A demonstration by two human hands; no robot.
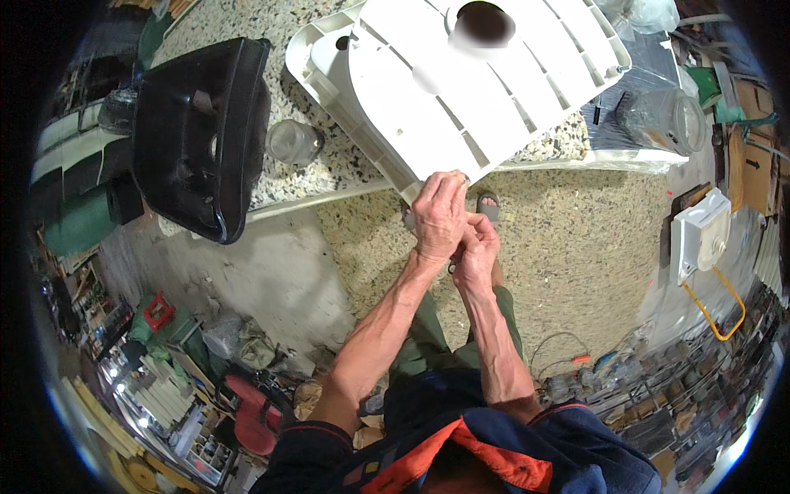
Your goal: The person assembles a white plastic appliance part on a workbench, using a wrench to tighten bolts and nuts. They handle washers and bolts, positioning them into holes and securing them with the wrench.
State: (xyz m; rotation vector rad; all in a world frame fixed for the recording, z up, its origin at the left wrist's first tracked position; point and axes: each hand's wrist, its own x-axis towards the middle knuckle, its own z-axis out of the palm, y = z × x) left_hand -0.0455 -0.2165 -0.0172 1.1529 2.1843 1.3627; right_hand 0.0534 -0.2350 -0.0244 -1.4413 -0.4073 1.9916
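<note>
A large white plastic panel (444, 107) with ribs and a round hole lies tilted across the speckled bench, its near corner hanging over the front edge. At that corner my left hand (440, 216) is closed, fingertips against the rim beside a small metal fitting. What its fingers pinch is mostly hidden. Just below and right of it, touching it, my right hand (476, 253) is also closed. A small dark ring (452, 267) shows at the side of that hand; the rest of what it grips is hidden. Another small metal bolt (623, 70) sticks out at the panel's right corner.
Left on the bench (346, 177) are a black plastic shell (193, 140) and a glass jar (294, 142). A clear plastic jar (665, 121) lies at right. A white box (699, 233) with a yellow handle stands on the floor. Clutter lines both sides.
</note>
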